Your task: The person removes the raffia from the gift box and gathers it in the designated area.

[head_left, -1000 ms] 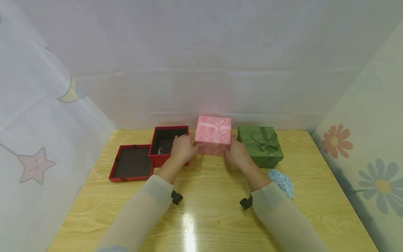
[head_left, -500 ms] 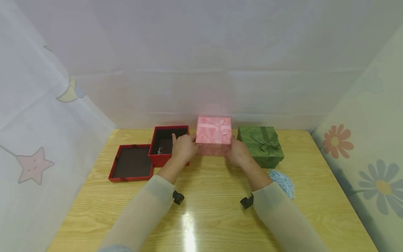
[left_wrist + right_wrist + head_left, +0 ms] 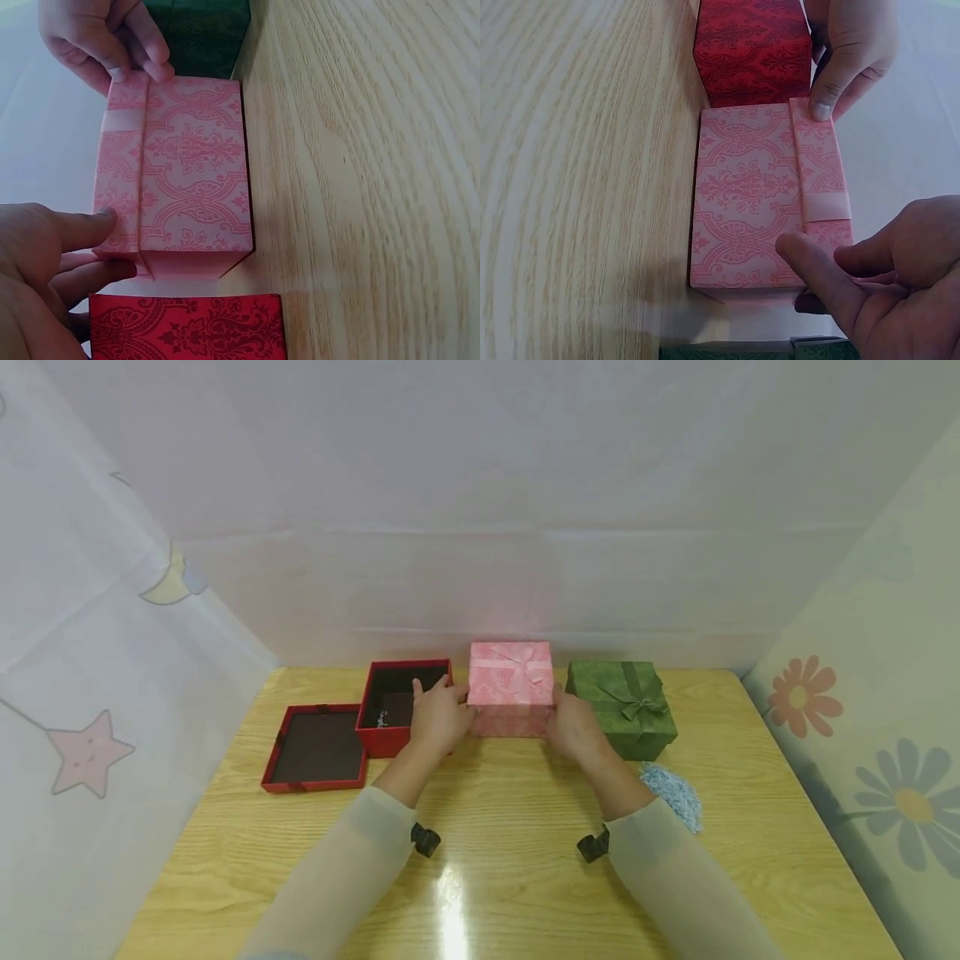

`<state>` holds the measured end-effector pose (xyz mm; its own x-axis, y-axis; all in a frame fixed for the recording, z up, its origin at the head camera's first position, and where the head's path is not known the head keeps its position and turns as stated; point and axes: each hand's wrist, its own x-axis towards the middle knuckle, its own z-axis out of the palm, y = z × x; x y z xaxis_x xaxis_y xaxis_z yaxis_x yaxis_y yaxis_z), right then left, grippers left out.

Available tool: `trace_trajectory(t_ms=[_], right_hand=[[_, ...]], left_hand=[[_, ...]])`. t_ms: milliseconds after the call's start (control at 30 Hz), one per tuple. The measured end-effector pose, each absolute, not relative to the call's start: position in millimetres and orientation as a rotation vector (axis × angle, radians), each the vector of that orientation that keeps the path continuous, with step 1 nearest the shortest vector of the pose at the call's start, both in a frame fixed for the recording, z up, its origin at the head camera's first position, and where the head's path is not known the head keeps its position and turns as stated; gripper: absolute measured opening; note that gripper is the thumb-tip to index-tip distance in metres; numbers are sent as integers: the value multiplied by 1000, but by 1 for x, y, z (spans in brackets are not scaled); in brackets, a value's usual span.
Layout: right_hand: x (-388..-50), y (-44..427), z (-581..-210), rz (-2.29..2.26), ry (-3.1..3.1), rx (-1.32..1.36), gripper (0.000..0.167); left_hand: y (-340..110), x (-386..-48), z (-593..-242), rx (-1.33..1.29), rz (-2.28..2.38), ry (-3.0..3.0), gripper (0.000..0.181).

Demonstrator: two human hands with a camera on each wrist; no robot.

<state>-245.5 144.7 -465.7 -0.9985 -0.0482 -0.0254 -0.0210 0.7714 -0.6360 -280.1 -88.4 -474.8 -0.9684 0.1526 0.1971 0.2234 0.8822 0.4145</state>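
Note:
A pink patterned gift box (image 3: 510, 720) stands at the table's back, its ribbon-bowed lid (image 3: 498, 681) on it and level. My left hand (image 3: 438, 714) holds the left side of the lid, thumb on its front face and fingers at the side in the left wrist view. On the opposite side my right hand (image 3: 573, 727) grips box and lid; the right wrist view shows a finger (image 3: 817, 270) against the front. To the left is a red box (image 3: 386, 742), uncovered, dark inside. A green gift box (image 3: 615, 702) with a bow stands to the right, close to my right hand.
The red box's lid (image 3: 315, 747) lies upturned, left of its box. Pale blue shredded paper (image 3: 675, 795) sits in front of the green box, beside my right forearm. A white cloth (image 3: 510, 577) hangs behind the wooden table (image 3: 510, 860).
The pink lid has gone from slightly tilted to level and lower on its box. Box and both hands have shifted a little nearer to me.

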Motion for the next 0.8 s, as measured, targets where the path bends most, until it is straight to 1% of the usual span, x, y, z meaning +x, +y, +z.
trace_trajectory(t_ms=[167, 333, 400, 600, 800], right_hand=[[-243, 147, -464, -1038, 2968, -102, 53], [-242, 149, -459, -1021, 3046, -171, 45], [-241, 149, -457, -1025, 3054, -167, 45], [-238, 150, -453, -1058, 3040, -116, 59], [-237, 153, -454, -1152, 3108, -128, 60]], left_hand=[[-89, -278, -474, -312, -720, -2869, 41], [-90, -274, -468, -323, -793, -2851, 44], [-90, -272, -464, -321, -816, -2840, 45], [-92, -270, -455, -301, -868, -2800, 45], [-95, -269, -455, -303, -969, -2734, 47]])
